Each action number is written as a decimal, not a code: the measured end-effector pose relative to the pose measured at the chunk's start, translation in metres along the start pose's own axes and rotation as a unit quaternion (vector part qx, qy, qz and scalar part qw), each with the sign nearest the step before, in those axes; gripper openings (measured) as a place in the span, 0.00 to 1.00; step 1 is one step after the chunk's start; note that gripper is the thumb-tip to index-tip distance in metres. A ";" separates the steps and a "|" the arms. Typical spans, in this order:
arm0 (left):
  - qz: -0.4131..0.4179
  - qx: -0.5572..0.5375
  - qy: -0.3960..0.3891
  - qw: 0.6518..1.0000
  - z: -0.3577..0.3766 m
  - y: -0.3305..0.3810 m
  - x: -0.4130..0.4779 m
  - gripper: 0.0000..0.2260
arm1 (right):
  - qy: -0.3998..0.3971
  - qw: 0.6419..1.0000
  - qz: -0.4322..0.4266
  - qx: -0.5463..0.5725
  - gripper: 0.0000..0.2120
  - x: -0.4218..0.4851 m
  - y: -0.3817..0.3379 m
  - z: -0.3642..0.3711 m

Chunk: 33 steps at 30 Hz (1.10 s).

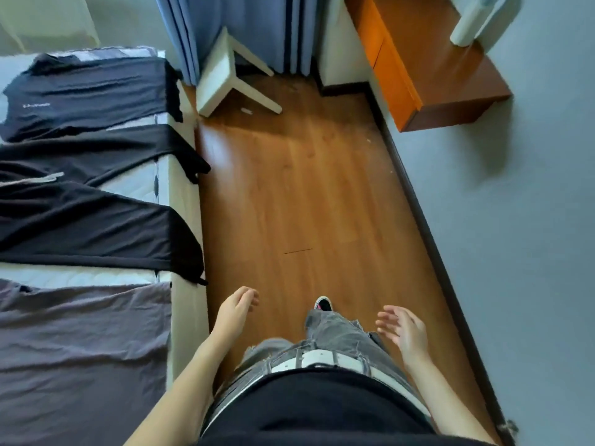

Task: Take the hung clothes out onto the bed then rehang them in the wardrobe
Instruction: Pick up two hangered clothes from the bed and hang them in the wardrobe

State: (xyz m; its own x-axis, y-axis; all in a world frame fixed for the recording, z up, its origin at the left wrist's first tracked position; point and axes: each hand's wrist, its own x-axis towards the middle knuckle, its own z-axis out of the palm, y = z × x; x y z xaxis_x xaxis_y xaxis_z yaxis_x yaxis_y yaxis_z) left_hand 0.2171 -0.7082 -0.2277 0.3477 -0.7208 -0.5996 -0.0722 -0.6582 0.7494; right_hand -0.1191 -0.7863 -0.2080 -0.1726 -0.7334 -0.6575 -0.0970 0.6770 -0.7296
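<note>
I'm looking for lettering and there's just one bit: a small line of pale print across the chest of the dark shirt (87,94) lying farthest up the bed (135,188); it's too blurred and too small for me to make out a single letter. Nothing else I'm seeing here carries any word, number, label or brand I can read

left hand (236,305): empty, fingers loosely curled, arm low and forward | right hand (406,328): empty, fingers spread, palm turned inward, arm low by the hip
</note>
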 end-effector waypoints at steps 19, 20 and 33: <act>-0.153 -0.236 0.289 0.915 -0.124 0.154 0.268 0.11 | -0.186 0.975 -0.036 -0.119 0.10 0.300 -0.354 0.336; -0.141 -0.229 0.285 0.920 -0.136 0.173 0.292 0.11 | -0.182 0.975 -0.039 -0.118 0.10 0.309 -0.371 0.348; -0.133 -0.244 0.339 0.899 -0.224 0.331 0.524 0.11 | -0.220 0.953 -0.071 -0.197 0.10 0.492 -0.566 0.528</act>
State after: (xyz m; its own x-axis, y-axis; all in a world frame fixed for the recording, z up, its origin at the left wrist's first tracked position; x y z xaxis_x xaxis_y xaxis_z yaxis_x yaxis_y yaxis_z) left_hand 0.5852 -1.2550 -0.2311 0.7936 -0.1451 -0.5909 0.4594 -0.4939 0.7383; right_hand 0.3687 -1.5628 -0.2174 0.2889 -0.7150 -0.6367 -0.4650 0.4765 -0.7461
